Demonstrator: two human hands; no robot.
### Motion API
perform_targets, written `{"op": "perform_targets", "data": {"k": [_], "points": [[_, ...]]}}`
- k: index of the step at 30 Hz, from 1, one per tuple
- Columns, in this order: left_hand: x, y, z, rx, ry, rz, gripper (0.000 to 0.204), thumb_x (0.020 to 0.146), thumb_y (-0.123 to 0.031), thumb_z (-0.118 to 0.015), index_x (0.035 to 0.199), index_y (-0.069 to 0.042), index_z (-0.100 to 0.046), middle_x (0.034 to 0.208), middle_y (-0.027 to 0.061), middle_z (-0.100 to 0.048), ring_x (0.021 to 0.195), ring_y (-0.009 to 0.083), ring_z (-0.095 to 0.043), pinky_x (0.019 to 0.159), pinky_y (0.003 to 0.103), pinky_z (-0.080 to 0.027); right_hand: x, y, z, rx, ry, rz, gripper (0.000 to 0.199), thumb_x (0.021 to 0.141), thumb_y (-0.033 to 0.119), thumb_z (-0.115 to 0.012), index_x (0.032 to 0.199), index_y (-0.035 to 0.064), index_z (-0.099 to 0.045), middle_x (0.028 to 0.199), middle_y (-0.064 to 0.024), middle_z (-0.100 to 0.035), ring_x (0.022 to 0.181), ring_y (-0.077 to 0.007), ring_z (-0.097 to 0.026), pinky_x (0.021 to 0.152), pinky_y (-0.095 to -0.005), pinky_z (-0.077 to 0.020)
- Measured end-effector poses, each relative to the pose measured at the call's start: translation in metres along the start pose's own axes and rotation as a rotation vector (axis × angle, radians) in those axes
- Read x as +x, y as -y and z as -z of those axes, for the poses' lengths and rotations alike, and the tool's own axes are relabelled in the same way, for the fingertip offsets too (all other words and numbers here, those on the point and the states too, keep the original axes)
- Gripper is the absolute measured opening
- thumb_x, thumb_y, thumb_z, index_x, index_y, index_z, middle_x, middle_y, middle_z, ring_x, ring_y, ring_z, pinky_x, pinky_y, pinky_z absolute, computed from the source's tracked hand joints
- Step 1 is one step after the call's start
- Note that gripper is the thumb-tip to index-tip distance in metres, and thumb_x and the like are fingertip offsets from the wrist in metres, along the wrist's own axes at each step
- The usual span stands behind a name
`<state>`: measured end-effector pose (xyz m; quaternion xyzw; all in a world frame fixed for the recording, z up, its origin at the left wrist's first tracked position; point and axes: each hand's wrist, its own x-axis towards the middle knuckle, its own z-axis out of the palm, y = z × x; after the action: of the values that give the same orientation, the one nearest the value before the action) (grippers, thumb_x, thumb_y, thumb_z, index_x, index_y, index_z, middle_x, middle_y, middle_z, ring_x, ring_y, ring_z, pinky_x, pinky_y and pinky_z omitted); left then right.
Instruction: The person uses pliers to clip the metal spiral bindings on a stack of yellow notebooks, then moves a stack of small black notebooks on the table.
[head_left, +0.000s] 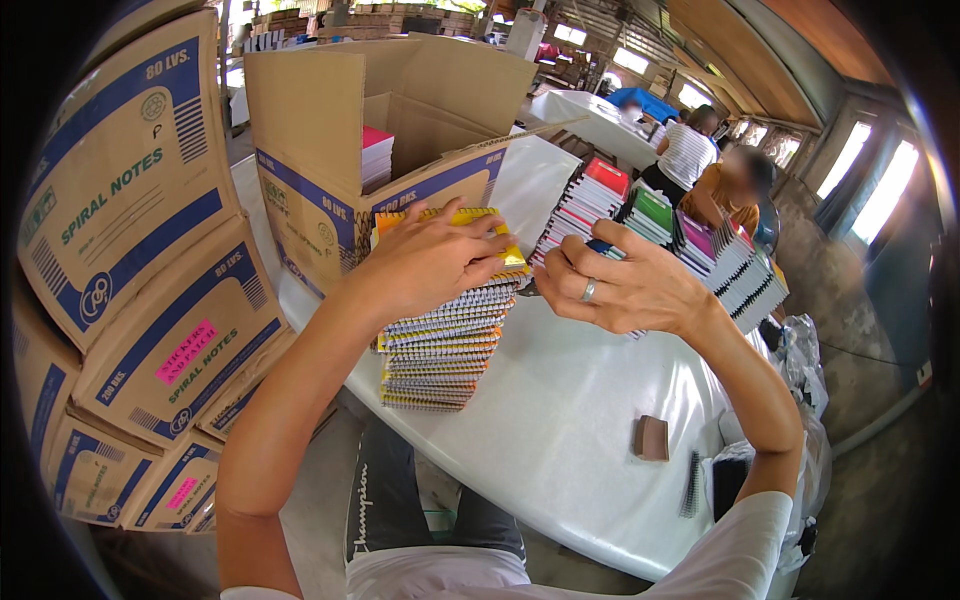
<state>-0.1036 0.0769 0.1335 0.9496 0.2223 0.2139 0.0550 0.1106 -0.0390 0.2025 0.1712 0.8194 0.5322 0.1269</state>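
A tall stack of spiral notebooks (440,350) stands at the table's near left edge, yellow covers on top and metal coils facing me. My left hand (430,258) lies across the top yellow notebook (515,257), fingers stretched out and slightly bent. To the right, my right hand (630,285) is raised with curled fingers, a ring on one of them. A small dark blue patch shows between its thumb and fingers; whether it is held or belongs to the notebooks behind cannot be made out. Beyond that hand stand red-topped notebooks (606,178) and green-topped notebooks (652,210).
An open carton (430,190) with red-covered notebooks inside sits beyond my left hand. Closed cartons (130,200) pile up at left. On the white table (560,400) lie a brown block (651,438) and a loose black coil (690,485). Plastic bags (805,380) hang at right; two people work beyond.
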Motion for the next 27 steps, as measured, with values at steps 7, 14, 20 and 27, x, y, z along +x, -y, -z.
{"op": "perform_targets", "data": {"k": [7, 14, 20, 27], "points": [[0.001, -0.002, -0.001, 0.017, 0.007, 0.010, 0.043, 0.097, -0.045, -0.046, 0.131, -0.023, -0.060, 0.145, 0.0011, -0.048, 0.140, 0.0311, -0.033, 0.114, 0.054, -0.022, 0.002, 0.002, 0.001, 0.074, -0.035, -0.024, 0.015, 0.074, 0.019, -0.061, 0.086, 0.0103, -0.062, 0.093, 0.0007, -0.058, 0.095, -0.0150, -0.054, 0.089, -0.0321, -0.0439], [-0.002, 0.002, -0.003, 0.018, -0.009, 0.027, 0.042, 0.097, -0.045, -0.045, 0.131, -0.023, -0.059, 0.145, -0.0001, -0.047, 0.140, 0.0310, -0.033, 0.114, 0.054, -0.022, 0.032, 0.044, 0.036, 0.099, 0.562, -0.318, 0.020, 0.072, 0.014, -0.063, 0.088, 0.0042, -0.068, 0.091, -0.0057, -0.063, 0.096, -0.0174, -0.058, 0.089, -0.0318, -0.0437], [-0.001, 0.002, -0.003, 0.001, -0.014, -0.010, 0.043, 0.097, -0.045, -0.045, 0.132, -0.023, -0.058, 0.146, -0.0004, -0.047, 0.140, 0.0319, -0.033, 0.114, 0.054, -0.022, 0.011, -0.001, 0.026, 0.182, 0.046, -0.253, 0.025, 0.074, 0.015, -0.062, 0.097, 0.0086, -0.063, 0.100, -0.0020, -0.058, 0.101, -0.0177, -0.054, 0.097, -0.0363, -0.0420], [-0.001, 0.002, -0.002, 0.026, -0.001, -0.009, 0.042, 0.097, -0.042, -0.048, 0.132, -0.022, -0.058, 0.145, 0.0021, -0.048, 0.140, 0.0319, -0.034, 0.114, 0.052, -0.024, 0.003, -0.018, 0.003, 0.045, 0.039, 0.037, 0.032, 0.080, 0.017, -0.061, 0.112, 0.0143, -0.059, 0.110, -0.0007, -0.052, 0.108, -0.0162, -0.051, 0.098, -0.0376, -0.0428]]}}
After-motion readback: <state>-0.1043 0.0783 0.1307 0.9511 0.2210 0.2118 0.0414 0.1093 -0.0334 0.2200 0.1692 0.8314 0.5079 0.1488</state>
